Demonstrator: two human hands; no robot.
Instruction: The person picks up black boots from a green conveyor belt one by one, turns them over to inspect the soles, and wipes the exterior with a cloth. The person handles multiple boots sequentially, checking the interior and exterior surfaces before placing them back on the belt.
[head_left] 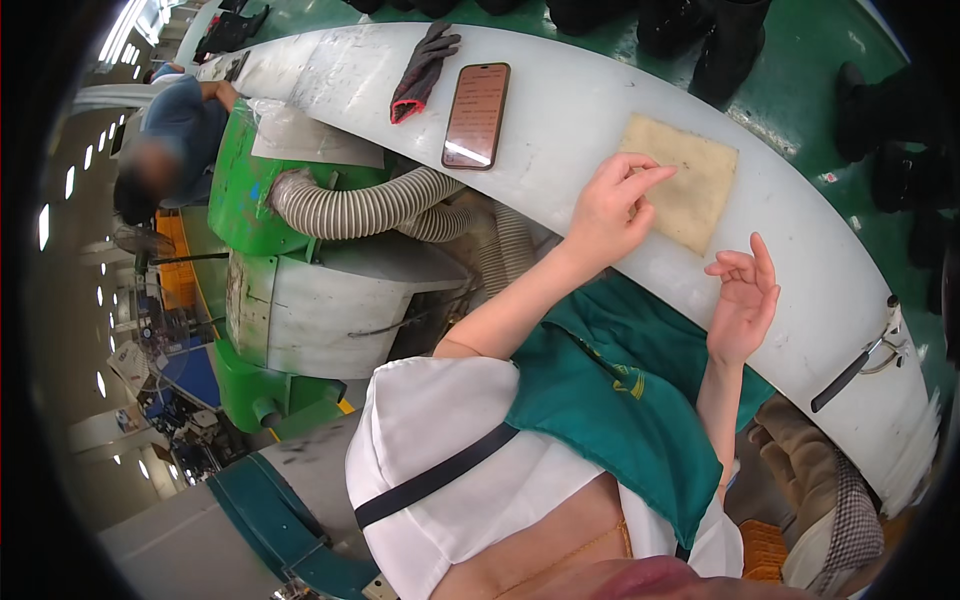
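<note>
My left hand (612, 208) hovers over the near left edge of a square beige pad (705, 200), which lies flat on the pale table. Its index finger points right across the pad, the thumb stands apart below it, and the other fingers curl in. A small dark speck shows near the index fingertip; I cannot tell what it is. My right hand (745, 305) is raised just to the right of the pad's near corner, palm turned toward the left hand, fingers loosely spread and nothing between them.
A phone (476, 116) with its screen lit and a dark glove (424, 75) with a red cuff lie on the table (570, 100). A black-handled metal tool (862, 362) sits at the right. Left stands a green machine (240, 180) with ribbed hoses (365, 205); a person (175, 130) leans beyond it.
</note>
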